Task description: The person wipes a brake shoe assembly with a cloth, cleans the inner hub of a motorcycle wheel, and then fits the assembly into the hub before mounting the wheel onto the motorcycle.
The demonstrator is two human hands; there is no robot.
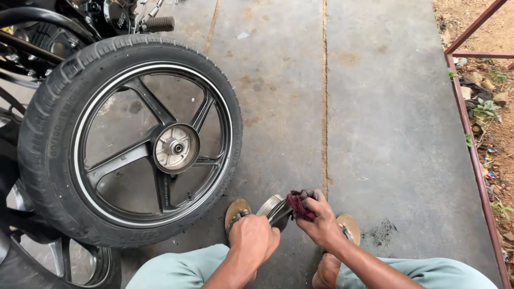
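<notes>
Concrete floor (375,107) stretches out in front of me as I squat. My left hand (252,239) is closed around 1 round metal part (271,207), held just above the floor between my 2 sandals (236,210). My right hand (321,220) pinches 1 dark red rag (297,204) against the part's edge. If my hold loosens, I judge the part could drop onto my toes. Beside me lies 1 loose wheel (128,142), near the motorcycle (64,21).

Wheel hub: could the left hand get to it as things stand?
Probably yes. The left hand grips a round metal part while the right hand presses a dark red rag on it. The wheel hub faces up, uncovered, with bare floor between.
</notes>
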